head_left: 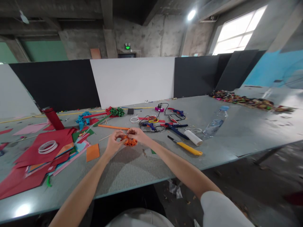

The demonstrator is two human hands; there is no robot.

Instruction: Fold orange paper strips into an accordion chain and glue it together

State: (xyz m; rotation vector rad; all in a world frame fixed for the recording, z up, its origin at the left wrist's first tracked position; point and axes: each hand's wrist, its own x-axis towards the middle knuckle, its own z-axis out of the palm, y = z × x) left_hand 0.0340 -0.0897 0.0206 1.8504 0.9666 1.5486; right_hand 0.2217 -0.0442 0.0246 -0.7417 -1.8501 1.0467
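A ruffled orange paper flower (131, 142) is between my two hands, low over the table's near middle. My left hand (115, 142) curls its fingers in a pinch at the flower's left edge. From the right, my right hand (137, 135) pinches the upper part of the same flower, and its fingers cover some of it. An orange paper strip (113, 126) lies just beyond my hands. To the left of them is a square of orange paper (92, 152). Farther back are a green paper flower (116, 112) and a blue one (82, 118).
Red paper sheets (32, 176), a tape roll (47, 147) and a red flask (54, 118) are at left. Right of my hands lie a yellow utility knife (189, 148), a white roll (193, 137), glue guns (148, 125) with cables, and a water bottle (216, 122).
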